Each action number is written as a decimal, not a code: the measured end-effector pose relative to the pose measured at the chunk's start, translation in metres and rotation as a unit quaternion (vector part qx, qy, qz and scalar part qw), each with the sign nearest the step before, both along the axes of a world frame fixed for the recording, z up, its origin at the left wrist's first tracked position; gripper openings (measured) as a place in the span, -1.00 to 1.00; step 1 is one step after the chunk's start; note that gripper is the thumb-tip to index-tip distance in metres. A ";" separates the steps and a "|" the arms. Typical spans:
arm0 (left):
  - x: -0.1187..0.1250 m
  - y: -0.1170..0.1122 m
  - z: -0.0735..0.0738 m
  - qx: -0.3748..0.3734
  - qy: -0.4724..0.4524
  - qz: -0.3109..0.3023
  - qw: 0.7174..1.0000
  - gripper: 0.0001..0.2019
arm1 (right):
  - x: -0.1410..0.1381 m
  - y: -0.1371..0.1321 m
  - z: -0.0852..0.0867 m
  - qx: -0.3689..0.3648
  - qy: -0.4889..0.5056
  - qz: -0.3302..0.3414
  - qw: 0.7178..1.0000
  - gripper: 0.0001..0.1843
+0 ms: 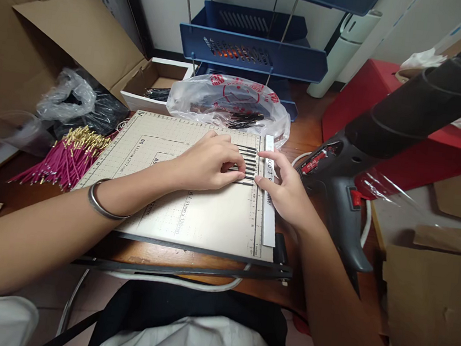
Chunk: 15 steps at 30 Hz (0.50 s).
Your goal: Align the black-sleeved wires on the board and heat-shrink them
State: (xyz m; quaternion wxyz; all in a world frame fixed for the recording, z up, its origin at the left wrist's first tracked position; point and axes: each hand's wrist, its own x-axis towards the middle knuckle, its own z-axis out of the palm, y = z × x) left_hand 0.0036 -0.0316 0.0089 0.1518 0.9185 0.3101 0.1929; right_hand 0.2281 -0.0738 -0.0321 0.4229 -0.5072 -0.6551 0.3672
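Observation:
A beige paper cutter board (pixel 192 213) with a printed grid lies in front of me. Several thin black tube pieces (pixel 250 164) lie side by side in a row near its right ruler strip (pixel 267 205). My left hand (pixel 209 162) rests on the board with curled fingers pressing on the left ends of the black pieces. My right hand (pixel 285 187) sits at the ruler strip, thumb and forefinger spread and touching the right ends of the row. A metal bangle (pixel 99 205) circles my left wrist.
A black heat gun (pixel 384 135) stands close on the right. Magenta wires with gold tips (pixel 66 157) lie at the left. A plastic bag of black pieces (pixel 230 106), a blue shelf rack (pixel 253 48), a red box (pixel 426 140) and cardboard (pixel 435 307) surround the board.

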 end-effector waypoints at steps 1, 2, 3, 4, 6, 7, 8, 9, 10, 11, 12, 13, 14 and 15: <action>0.000 0.000 0.000 -0.001 0.000 0.000 1.000 -0.79 | 0.000 0.000 0.000 -0.002 -0.001 0.001 1.000 -0.51; 0.000 0.000 0.000 -0.002 0.001 -0.001 1.000 -0.79 | 0.000 0.000 0.000 -0.004 -0.001 0.002 1.000 -0.51; 0.000 0.000 0.000 -0.002 0.002 -0.001 1.000 -0.79 | 0.001 0.000 0.001 -0.006 0.000 0.003 1.000 -0.51; 0.000 -0.001 0.000 -0.002 0.004 -0.001 1.000 -0.79 | 0.001 0.000 0.001 -0.008 0.004 0.003 1.000 -0.51; 0.000 -0.001 0.000 0.004 0.003 0.000 1.000 -0.79 | 0.001 0.000 0.000 -0.011 0.013 0.005 1.000 -0.51; 0.000 -0.001 -0.001 0.009 0.001 0.002 1.000 -0.78 | 0.001 0.000 0.000 -0.013 0.017 0.005 1.000 -0.51; -0.001 -0.001 -0.001 0.016 -0.003 0.004 1.000 -0.78 | 0.001 0.000 0.000 -0.018 0.022 0.005 1.000 -0.51; -0.001 -0.001 -0.001 0.024 -0.008 0.006 1.000 -0.78 | 0.000 0.001 0.000 -0.024 0.028 0.004 0.999 -0.51; -0.001 -0.001 -0.001 0.032 -0.013 0.007 0.999 -0.77 | 0.000 0.001 0.000 -0.032 0.035 0.002 0.999 -0.49; -0.001 -0.001 -0.002 0.040 -0.018 0.008 0.999 -0.76 | -0.001 0.001 0.001 -0.041 0.045 -0.002 0.998 -0.48; -0.002 -0.001 -0.002 0.047 -0.022 0.010 0.999 -0.76 | -0.002 0.001 0.001 -0.049 0.057 -0.005 0.997 -0.47; -0.002 -0.001 -0.002 0.052 -0.026 0.012 0.998 -0.75 | -0.003 0.001 0.001 -0.055 0.071 -0.010 0.996 -0.46; -0.003 -0.001 -0.003 0.055 -0.029 0.015 0.998 -0.75 | -0.004 0.001 0.001 -0.059 0.086 -0.014 0.994 -0.45; -0.003 0.000 -0.003 0.057 -0.031 0.018 0.998 -0.76 | -0.004 0.001 0.000 -0.061 0.101 -0.019 0.993 -0.44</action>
